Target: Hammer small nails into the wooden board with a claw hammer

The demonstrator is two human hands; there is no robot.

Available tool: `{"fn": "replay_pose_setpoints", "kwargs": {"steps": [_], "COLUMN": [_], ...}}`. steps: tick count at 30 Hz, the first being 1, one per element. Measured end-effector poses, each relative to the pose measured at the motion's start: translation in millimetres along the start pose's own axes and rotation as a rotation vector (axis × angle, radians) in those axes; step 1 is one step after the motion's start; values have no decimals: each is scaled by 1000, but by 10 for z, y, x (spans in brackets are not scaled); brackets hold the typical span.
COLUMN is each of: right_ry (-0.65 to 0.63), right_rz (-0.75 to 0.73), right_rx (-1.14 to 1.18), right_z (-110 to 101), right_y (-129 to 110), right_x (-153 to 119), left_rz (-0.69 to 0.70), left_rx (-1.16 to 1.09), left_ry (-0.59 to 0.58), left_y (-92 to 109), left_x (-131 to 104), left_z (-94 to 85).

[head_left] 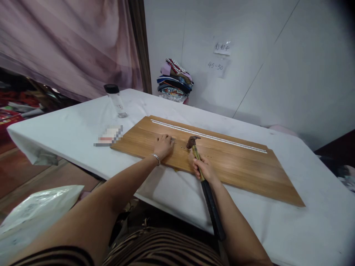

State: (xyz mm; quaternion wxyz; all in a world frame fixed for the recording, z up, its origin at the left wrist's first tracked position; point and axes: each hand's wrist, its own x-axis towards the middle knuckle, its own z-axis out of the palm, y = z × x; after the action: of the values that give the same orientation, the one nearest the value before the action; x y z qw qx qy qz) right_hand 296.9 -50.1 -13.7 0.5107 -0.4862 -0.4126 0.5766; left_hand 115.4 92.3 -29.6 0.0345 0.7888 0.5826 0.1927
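Right hand grips 1 hammer over a wooden board

On 1 table (83, 116) under white cloth lies 1 wooden board (244, 168). The right hand (205, 170) is clenched around 1 hammer (208, 194), head above the board. The left hand (164, 146) is on the board; metal slivers show at its fingertips, but I cannot tell whether they are pinched. Small specks nearby are too tiny to count. 1 white strip (210, 136) follows the far edge. Bare wood stretches right of the hammer; cloth borders every edge. 1 bottle (115, 101) stands beyond the left end.
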Motion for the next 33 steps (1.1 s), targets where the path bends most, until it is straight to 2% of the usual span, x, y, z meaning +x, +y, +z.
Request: {"fn": "replay_pose_setpoints", "kwargs": {"steps": [33], "right_ry": [-6], "right_rz": [16], "right_rx": [-35], "right_z": [-21], "right_y": [18], "right_x": [9], "left_rz": [2], "left_rx": [64], "left_ry": [-11], "left_y": [11], "left_x": [3], "left_z": [5]}}
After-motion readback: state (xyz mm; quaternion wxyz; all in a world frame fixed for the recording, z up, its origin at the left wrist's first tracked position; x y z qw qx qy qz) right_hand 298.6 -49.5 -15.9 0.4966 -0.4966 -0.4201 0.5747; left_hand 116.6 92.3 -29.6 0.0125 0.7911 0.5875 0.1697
